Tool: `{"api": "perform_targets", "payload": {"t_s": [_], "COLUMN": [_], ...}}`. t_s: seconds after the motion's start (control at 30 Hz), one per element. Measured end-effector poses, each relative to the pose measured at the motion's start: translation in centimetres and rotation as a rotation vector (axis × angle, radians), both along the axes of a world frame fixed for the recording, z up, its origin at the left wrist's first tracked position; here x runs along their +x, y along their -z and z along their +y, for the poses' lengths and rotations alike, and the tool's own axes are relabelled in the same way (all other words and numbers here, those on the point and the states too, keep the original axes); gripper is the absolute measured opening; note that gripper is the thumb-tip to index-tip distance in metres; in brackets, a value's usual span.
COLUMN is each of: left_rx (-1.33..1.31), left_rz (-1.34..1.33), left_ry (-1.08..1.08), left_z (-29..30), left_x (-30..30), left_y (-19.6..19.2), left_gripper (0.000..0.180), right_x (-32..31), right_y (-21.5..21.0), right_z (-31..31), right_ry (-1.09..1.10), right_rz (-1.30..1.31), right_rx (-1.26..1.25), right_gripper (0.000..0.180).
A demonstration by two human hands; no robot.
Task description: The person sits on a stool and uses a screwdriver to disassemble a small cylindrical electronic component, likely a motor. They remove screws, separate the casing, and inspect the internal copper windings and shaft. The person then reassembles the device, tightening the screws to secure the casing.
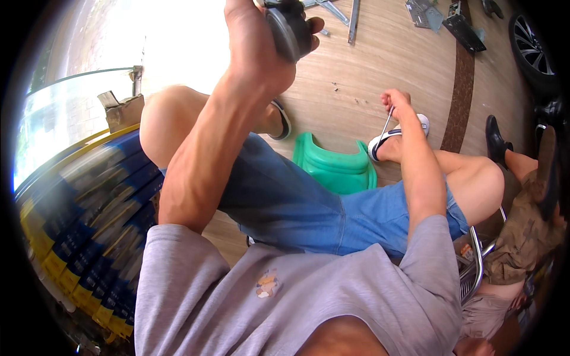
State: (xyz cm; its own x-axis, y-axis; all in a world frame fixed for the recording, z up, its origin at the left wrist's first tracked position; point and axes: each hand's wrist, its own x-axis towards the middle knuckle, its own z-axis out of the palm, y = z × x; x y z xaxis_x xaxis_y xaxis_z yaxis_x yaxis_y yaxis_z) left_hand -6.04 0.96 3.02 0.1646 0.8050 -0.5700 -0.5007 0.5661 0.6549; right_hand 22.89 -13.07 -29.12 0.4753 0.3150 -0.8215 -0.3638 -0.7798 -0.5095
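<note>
2 hands: left (255,47) grips a dark round part (289,29), right (396,102) pinches a thin metal tool (385,127).

Dark round part (289,26) in left hand (255,47) cut off at top edge — kind unclear, scattered metal parts (341,12) too small to tell

To your left, a large stack of flat packages (95,225) fills the lower-left of the view, beside your left knee. The packs are long and narrow, laid in overlapping rows, blue with yellow ends and glossy wrapping that reflects the light. Above the stack, near the glass railing, stands a small brown cardboard box (122,110), its flap torn open. You have no labels, signs or screens that can be made out.
</note>
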Motion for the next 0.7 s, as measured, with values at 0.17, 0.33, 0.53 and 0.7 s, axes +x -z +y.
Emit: {"api": "perform_targets", "payload": {"t_s": [0.17,0.33,0.53,0.7], "left_rx": [0.052,0.042,0.207,0.011], "left_rz": [-0.014,-0.059,-0.055,-0.106], "left_ry": [0.095,0.238,0.244,0.333], "left_z": [-0.7,-0.9,-2.7,-3.0], "left_x": [0.9,1.3,2.1,3.4], "left_y": [-1.1,-0.2,-0.9,-1.7], "left_gripper": [0.062,0.056,0.043,0.049], "right_x": [4.9,7.7,0.1,-2.9], "right_y": [-9.4,-27.2,-41.6,-43.5], "right_z": [5.7,11.8,9.9,4.2], "right_ry": [0.041,-0.162,-0.363,-0.12], "right_rz": [-0.059,-0.327,-0.758,-0.361], "right_rx": [0.219,0.591,0.907,1.38], "right_gripper": [0.011,0.021,0.033,0.031]}}
